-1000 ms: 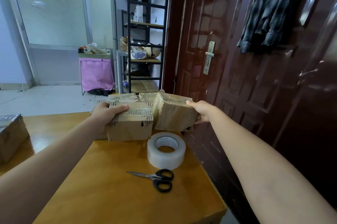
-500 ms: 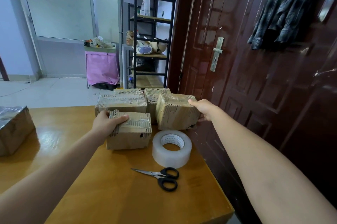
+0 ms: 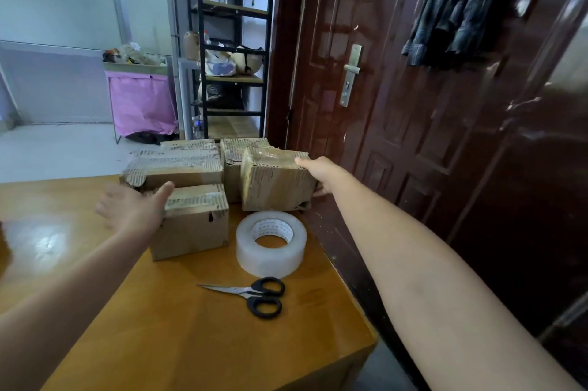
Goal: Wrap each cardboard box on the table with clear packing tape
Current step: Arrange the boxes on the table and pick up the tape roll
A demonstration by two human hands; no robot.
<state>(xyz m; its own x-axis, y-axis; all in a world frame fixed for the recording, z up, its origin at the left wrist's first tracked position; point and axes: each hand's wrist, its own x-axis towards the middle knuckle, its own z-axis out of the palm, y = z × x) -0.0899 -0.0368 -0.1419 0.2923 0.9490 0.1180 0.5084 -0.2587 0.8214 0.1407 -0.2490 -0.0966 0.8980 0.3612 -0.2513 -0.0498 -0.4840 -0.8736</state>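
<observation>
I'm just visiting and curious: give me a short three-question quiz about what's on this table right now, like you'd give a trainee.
1. True or false: the tape roll lies flat on the table, between the boxes and the scissors.
2. Which hand grips a box?
A. left hand
B. right hand
C. both
3. Fill in: the scissors' handles are ____ in colour.

Key:
1. True.
2. B. It holds the right box; the left hand is spread open beside the front box.
3. Black.
</observation>
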